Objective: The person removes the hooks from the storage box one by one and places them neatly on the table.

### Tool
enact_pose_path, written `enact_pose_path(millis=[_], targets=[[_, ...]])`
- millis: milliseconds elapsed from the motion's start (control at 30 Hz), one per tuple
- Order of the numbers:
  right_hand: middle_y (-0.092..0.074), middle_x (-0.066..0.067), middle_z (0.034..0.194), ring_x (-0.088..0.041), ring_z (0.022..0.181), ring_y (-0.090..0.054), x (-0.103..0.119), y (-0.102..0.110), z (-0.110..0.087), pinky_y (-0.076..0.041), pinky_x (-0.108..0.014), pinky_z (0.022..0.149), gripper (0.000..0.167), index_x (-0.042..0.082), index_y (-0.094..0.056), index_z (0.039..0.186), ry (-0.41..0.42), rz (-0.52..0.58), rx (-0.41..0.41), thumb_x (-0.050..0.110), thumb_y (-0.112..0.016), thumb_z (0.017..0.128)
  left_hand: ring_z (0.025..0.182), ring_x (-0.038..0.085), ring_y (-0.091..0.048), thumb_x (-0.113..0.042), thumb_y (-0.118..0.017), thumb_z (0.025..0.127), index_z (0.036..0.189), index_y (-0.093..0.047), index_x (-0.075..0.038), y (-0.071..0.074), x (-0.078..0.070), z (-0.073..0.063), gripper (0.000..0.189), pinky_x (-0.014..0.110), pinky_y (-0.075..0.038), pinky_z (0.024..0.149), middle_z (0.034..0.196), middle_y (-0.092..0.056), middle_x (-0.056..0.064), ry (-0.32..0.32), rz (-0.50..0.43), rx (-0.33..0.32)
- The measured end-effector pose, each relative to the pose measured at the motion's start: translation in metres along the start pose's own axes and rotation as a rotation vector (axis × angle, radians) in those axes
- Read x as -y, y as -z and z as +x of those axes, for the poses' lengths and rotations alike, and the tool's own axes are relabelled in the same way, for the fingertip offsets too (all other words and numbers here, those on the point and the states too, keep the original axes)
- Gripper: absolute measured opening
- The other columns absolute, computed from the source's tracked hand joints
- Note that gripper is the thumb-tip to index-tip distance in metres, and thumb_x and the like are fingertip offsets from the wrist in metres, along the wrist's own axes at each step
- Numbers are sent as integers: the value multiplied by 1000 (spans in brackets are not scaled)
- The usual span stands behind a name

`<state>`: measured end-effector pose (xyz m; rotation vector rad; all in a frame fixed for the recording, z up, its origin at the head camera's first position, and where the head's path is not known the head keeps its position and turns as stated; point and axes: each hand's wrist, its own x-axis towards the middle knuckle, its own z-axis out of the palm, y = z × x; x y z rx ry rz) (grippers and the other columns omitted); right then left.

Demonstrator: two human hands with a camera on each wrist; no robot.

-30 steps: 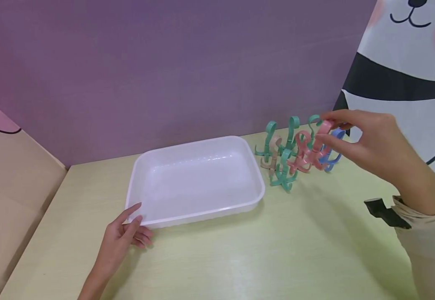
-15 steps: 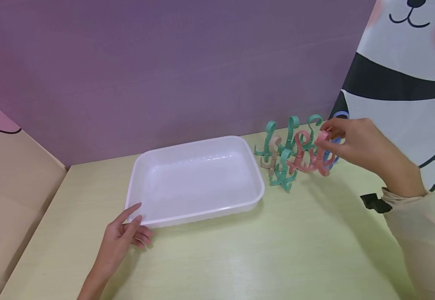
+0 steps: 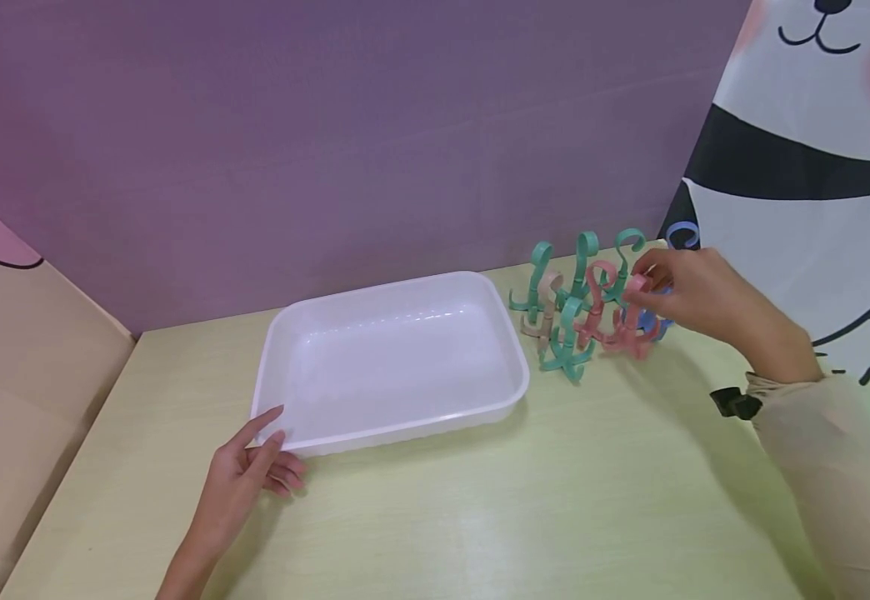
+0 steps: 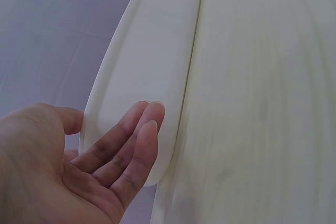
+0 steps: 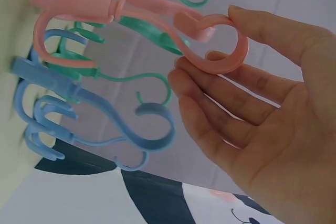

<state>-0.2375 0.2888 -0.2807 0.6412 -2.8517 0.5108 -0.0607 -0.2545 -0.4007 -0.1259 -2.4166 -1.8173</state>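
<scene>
My right hand (image 3: 693, 292) pinches the curled top of a pink multi-prong hanging hook (image 3: 632, 325) between thumb and fingers. In the right wrist view that hook (image 5: 231, 64) has its curl between the thumb and the fingertips, its pronged base close to the table. Beside it are another pink hook (image 3: 596, 304), several green hooks (image 3: 568, 342), a beige hook (image 3: 547, 308) and blue hooks (image 5: 107, 108). My left hand (image 3: 236, 479) rests at the near left corner of a white tray (image 3: 397, 437), index finger over the rim, the other fingers loose by its outer wall.
The pale table (image 3: 435, 517) runs back to a purple wall (image 3: 375, 150). A panel with a cartoon panda print (image 3: 802, 179) stands at the right, close behind the hooks. On the left is a beige side panel (image 3: 22, 392).
My right hand has moved left and down with the pink hook, which has turned more upright and sits lower. A blue hook behind shows more at its top. My left hand and the tray stay put.
</scene>
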Motion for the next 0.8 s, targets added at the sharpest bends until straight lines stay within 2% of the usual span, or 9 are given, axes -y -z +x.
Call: enact_pose_path(millis=[200, 500, 667, 800], targets=[[-73, -13, 97, -29, 87, -69, -5, -4, 3, -56, -48, 76, 35, 0, -65, 112, -4, 21, 52, 27, -74, 91, 65, 32, -71, -19, -48, 107, 147, -41, -3, -1, -1, -1, 44, 42, -61, 60, 82, -73, 20, 6, 1, 1], [-73, -18, 100, -31, 86, -68, -10, 1, 4, -55, -48, 73, 39, -1, -63, 115, -28, -4, 101, 30, -72, 93, 65, 31, -71, -20, -49, 107, 147, -41, -3, 0, -3, -1, 44, 42, -61, 60, 82, -73, 19, 11, 3, -2], [-67, -28, 112, -43, 100, -64, -4, 8, 0, -52, -59, 84, 45, -5, -60, 123, -42, -32, 88, 30, -68, 95, 65, 31, -71, -19, -49, 107, 148, -40, -3, 1, -2, -2, 45, 42, -61, 60, 82, -72, 20, 13, 4, -1], [-62, -32, 120, -48, 105, -59, 7, 18, -5, -49, -63, 87, 45, -5, -59, 126, -56, -47, 32, 31, -64, 98, 65, 31, -71, -20, -49, 107, 148, -39, -2, 1, -1, -1, 45, 42, -61, 60, 82, -73, 19, 12, 8, 3]])
